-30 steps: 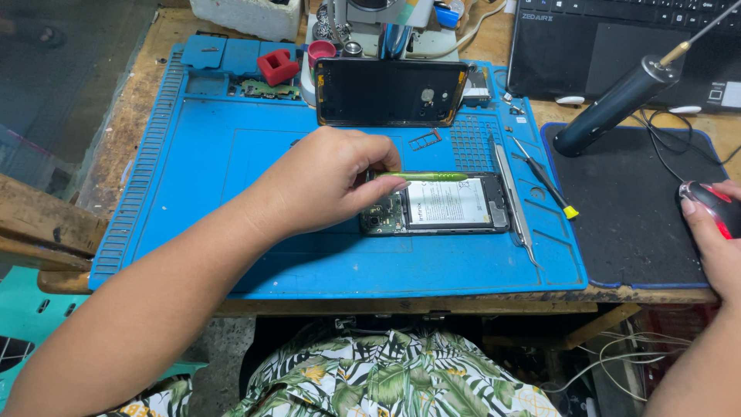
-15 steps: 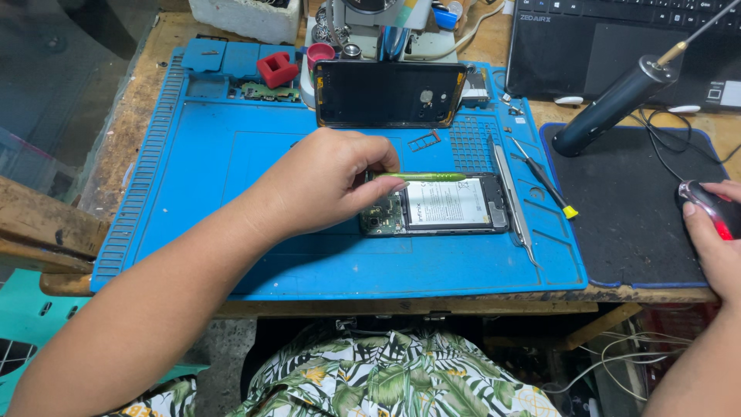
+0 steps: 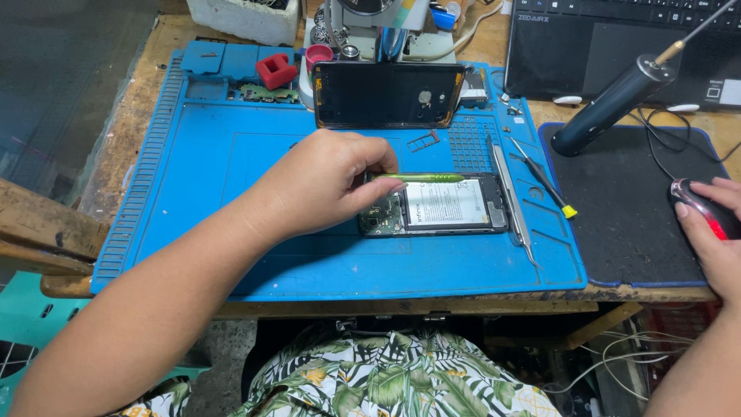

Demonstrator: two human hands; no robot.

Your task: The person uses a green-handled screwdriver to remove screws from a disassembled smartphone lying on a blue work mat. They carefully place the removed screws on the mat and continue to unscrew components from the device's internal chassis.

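Note:
An opened phone (image 3: pixel 444 205) with its battery showing lies face down on the blue work mat (image 3: pixel 231 170). My left hand (image 3: pixel 324 181) rests at the phone's left end and pinches a thin green tool (image 3: pixel 424 177) that lies across the phone's top edge. My right hand (image 3: pixel 714 239) sits on a computer mouse (image 3: pixel 695 202) with a red glow, on the black mouse pad (image 3: pixel 625 201) at the right.
The phone's back cover (image 3: pixel 386 94) leans upright at the mat's far side. Metal tweezers (image 3: pixel 511 201) and a yellow-tipped screwdriver (image 3: pixel 544 179) lie right of the phone. A dark cylindrical tool (image 3: pixel 617 100) rests on the pad. A laptop (image 3: pixel 617 38) is behind it. A red block (image 3: pixel 275 71) sits far left.

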